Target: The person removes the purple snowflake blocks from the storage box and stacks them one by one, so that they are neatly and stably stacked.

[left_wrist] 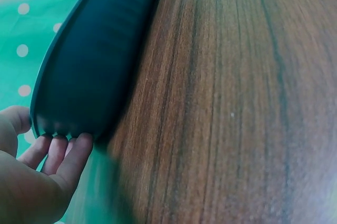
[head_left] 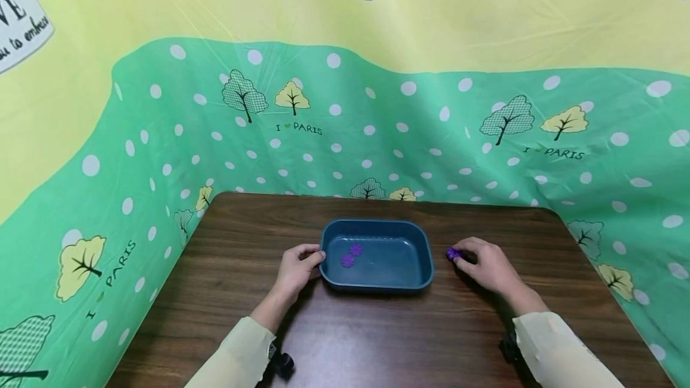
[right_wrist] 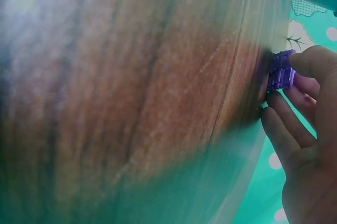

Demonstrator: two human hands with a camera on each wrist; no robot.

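Note:
A dark blue rectangular tray (head_left: 377, 287) with rounded corners stands on the table. Two flat purple flower-shaped pieces (head_left: 347, 261) lie inside it, toward the left. My left hand (head_left: 296, 269) grips the tray's left end, thumb at the rim and fingertips against the outer wall (left_wrist: 84, 87). Right of the tray, my right hand (head_left: 487, 265) pinches a purple ridged piece (right_wrist: 281, 71) between thumb and fingers, low at the tabletop. From above, this piece (head_left: 451, 253) is partly covered by the fingers; it looks like several flower shapes stacked, though the exact number is unclear.
The brown wood-grain table (head_left: 372, 334) ends at a back edge just beyond the tray. A green and yellow printed cloth (head_left: 431, 112) hangs behind and along the sides. A small black device (head_left: 283, 365) sits on the left wrist, another (head_left: 509, 349) on the right.

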